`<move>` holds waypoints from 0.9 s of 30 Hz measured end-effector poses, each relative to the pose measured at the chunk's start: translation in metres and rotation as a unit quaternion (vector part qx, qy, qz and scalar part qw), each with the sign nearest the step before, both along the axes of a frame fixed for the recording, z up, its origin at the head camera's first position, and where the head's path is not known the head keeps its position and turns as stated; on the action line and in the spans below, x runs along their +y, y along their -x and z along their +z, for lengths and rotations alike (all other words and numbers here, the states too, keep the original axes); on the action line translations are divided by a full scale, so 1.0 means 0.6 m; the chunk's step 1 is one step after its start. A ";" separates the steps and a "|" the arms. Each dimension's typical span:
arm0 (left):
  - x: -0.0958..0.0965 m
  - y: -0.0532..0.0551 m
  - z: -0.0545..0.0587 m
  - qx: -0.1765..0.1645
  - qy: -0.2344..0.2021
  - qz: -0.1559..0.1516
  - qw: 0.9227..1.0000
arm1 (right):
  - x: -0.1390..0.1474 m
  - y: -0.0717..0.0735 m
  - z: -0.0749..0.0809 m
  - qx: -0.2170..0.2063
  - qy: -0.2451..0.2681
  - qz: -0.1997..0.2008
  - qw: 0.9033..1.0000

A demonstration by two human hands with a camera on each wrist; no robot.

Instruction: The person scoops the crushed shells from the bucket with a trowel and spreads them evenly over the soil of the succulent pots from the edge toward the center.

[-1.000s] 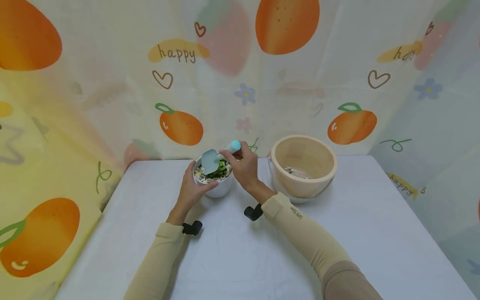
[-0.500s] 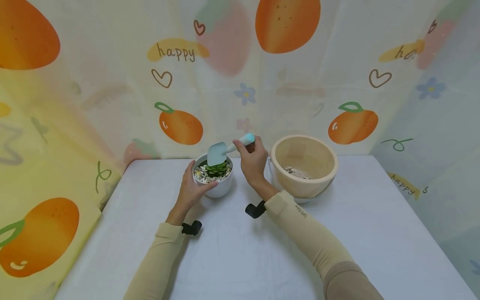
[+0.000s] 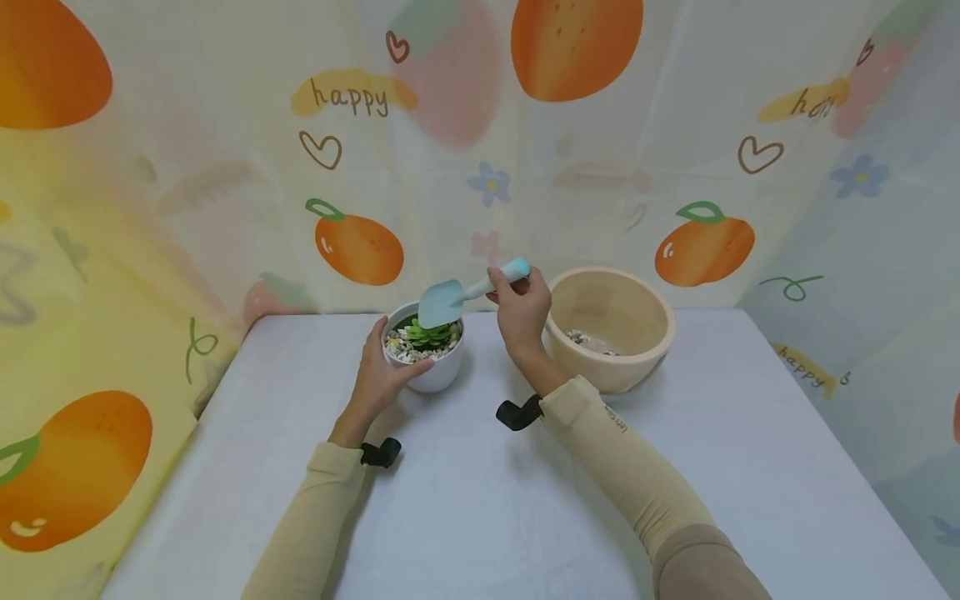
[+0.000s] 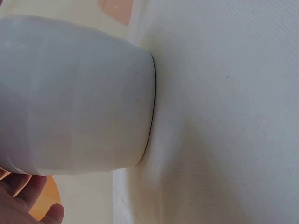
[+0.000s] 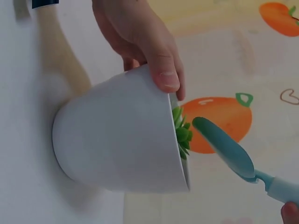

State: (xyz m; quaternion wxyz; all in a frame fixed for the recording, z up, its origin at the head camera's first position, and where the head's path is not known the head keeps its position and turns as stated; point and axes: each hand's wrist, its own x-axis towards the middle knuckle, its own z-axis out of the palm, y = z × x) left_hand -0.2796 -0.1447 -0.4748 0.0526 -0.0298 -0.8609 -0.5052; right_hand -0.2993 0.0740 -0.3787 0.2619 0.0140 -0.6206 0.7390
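A white pot (image 3: 437, 377) stands upright on the table, holding a green succulent (image 3: 429, 334) ringed by pale pebbles (image 3: 408, 353). My left hand (image 3: 379, 372) grips its left side, thumb along the front of the rim; in the right wrist view that thumb (image 5: 166, 74) lies over the rim. Above the succulent, a small light-blue trowel (image 3: 442, 305) has its blade just clear of the leaves in the right wrist view. My right hand (image 3: 522, 310) pinches the trowel's handle, up and to the right of the pot. The left wrist view shows mostly the pot's smooth wall (image 4: 84, 98).
Close to the right forearm stands a larger cream pot (image 3: 607, 367) with a few pebbles (image 3: 592, 342) at its bottom. A white cloth (image 3: 450, 500) covers the table. Behind the table hangs a fruit-printed sheet (image 3: 570, 208).
The right hand has moved right and up with the trowel, lifting its blade off the pebbles and back over the succulent. The left hand keeps its hold on the white pot.
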 end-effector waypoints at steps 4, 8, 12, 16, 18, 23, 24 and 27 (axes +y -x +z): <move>-0.002 0.006 0.006 0.003 -0.001 -0.004 1.000 | 0.006 0.005 0.005 -0.015 0.008 -0.004 1.000; -0.002 0.006 0.004 -0.003 0.000 -0.005 1.000 | 0.015 0.006 0.005 -0.029 0.015 -0.002 0.999; -0.002 0.002 0.001 -0.003 0.003 -0.005 1.000 | 0.021 0.003 0.005 -0.040 0.026 0.003 0.999; -0.003 -0.001 0.004 -0.001 0.007 -0.004 1.000 | 0.024 -0.001 0.007 -0.047 0.033 0.007 0.998; -0.004 -0.001 0.004 -0.003 0.011 -0.004 1.000 | 0.027 -0.001 0.008 -0.048 0.033 0.010 0.998; -0.007 -0.002 0.010 -0.015 0.021 -0.003 1.000 | 0.036 0.001 0.013 -0.042 0.024 0.012 0.999; -0.007 -0.002 0.012 -0.016 0.025 -0.004 1.000 | 0.037 0.001 0.015 -0.041 0.022 0.012 0.999; -0.012 -0.002 0.019 -0.017 0.036 -0.008 0.999 | 0.042 0.002 0.021 -0.039 0.023 0.015 0.999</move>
